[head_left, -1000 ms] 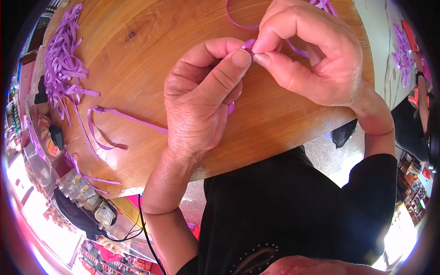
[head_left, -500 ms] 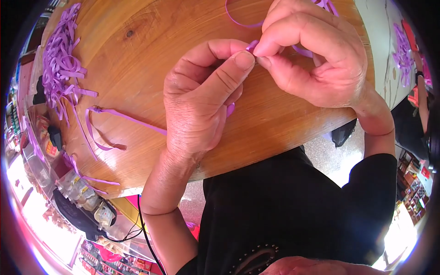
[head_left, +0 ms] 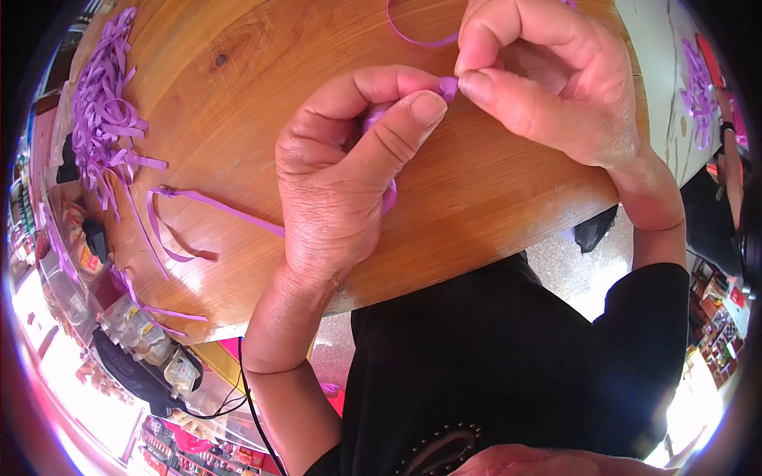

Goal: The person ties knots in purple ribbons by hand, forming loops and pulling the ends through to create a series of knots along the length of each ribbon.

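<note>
Over the wooden table (head_left: 198,95), my left hand (head_left: 341,174) pinches a purple ribbon (head_left: 449,88) between thumb and forefinger. Part of the ribbon runs through the palm and shows again below the fingers. At the small folded piece sticking out past the left fingertips, my right hand (head_left: 556,87) closes thumb and forefinger on the ribbon's edge; its other fingers are curled. A tail of ribbon (head_left: 230,208) with a brownish end lies left of my left wrist. Beyond the hands curves a thin purple loop (head_left: 413,36), partly hidden behind the right hand.
A heap of purple ribbons (head_left: 107,119) covers the table's far left edge, with loose strands trailing nearer. Plastic bags of small items (head_left: 147,333) stand beside the table at left. On a pale surface (head_left: 663,71) at right lie more purple ribbons (head_left: 698,95), near another person's arm (head_left: 732,170).
My right hand has turned and its fingers have opened up somewhat, drawing slightly away from the left fingertips. More of the folded ribbon shows between the hands. My left hand has shifted slightly left.
</note>
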Motion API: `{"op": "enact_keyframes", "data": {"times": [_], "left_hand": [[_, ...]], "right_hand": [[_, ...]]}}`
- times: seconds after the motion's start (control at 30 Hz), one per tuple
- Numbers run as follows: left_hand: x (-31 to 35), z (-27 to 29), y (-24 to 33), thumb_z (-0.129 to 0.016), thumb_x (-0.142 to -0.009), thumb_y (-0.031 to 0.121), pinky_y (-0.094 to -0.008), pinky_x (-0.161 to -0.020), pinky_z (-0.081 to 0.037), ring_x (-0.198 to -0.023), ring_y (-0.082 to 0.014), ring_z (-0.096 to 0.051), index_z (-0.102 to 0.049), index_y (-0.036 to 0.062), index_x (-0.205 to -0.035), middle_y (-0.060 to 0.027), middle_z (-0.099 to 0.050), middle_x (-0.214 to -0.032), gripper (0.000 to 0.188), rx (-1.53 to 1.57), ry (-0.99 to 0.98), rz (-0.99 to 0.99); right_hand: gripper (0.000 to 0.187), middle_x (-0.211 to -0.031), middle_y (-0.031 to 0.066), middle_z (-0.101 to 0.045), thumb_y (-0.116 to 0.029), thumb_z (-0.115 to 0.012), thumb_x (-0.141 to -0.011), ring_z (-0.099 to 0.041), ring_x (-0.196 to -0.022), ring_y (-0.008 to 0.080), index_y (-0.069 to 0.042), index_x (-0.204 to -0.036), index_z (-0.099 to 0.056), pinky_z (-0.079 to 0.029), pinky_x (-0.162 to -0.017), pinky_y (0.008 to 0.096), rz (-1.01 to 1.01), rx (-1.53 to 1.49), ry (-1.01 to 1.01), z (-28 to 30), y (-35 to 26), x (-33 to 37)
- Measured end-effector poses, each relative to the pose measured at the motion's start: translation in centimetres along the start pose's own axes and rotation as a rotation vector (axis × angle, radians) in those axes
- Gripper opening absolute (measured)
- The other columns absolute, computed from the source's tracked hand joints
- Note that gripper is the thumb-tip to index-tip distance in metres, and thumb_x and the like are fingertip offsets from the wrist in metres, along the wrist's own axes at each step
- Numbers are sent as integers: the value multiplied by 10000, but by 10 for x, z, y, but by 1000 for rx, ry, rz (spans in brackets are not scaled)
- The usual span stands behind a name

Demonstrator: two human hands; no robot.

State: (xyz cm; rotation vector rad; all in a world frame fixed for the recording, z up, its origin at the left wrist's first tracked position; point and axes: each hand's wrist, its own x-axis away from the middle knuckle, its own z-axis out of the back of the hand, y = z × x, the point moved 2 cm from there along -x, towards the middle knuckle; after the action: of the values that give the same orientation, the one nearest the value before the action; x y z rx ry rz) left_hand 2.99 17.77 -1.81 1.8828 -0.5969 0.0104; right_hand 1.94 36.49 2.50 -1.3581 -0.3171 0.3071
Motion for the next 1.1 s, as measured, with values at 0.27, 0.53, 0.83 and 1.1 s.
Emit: {"op": "enact_keyframes", "data": {"times": [0.27,0.53,0.83,1.1], "left_hand": [[0,-1,-2,-651,-838,57,-149,-405,-245,-472,18,-343,-647,44,-920,83,-514,-635,83,102,66,-37],[1,-2,-2,-637,-846,46,-142,-427,-264,-505,25,-364,-645,41,-939,59,-573,-694,93,125,70,-23],[2,-3,-4,-576,-865,10,-165,-452,-265,-521,-24,-377,-613,-7,-991,-23,-607,-773,133,71,67,-112],[5,-1,9,-608,-834,-24,-146,-488,-270,-569,-8,-403,-623,-20,-922,12,-581,-728,89,-240,158,-286]], "right_hand": [[178,-854,92,-598,-8,-672,-777,-556,-701,127,24,-939,-606,-426,-613,217,294,150,97,-1,4,-1],[179,-826,89,-594,-38,-685,-749,-556,-696,150,17,-908,-622,-421,-613,243,380,362,147,-2,-3,-1],[155,-762,75,-585,-64,-683,-707,-549,-672,172,3,-839,-640,-406,-599,271,451,622,188,-7,-9,7],[139,-712,64,-578,-85,-681,-673,-543,-654,189,-8,-786,-655,-394,-588,294,520,825,209,-10,-19,5]]}}
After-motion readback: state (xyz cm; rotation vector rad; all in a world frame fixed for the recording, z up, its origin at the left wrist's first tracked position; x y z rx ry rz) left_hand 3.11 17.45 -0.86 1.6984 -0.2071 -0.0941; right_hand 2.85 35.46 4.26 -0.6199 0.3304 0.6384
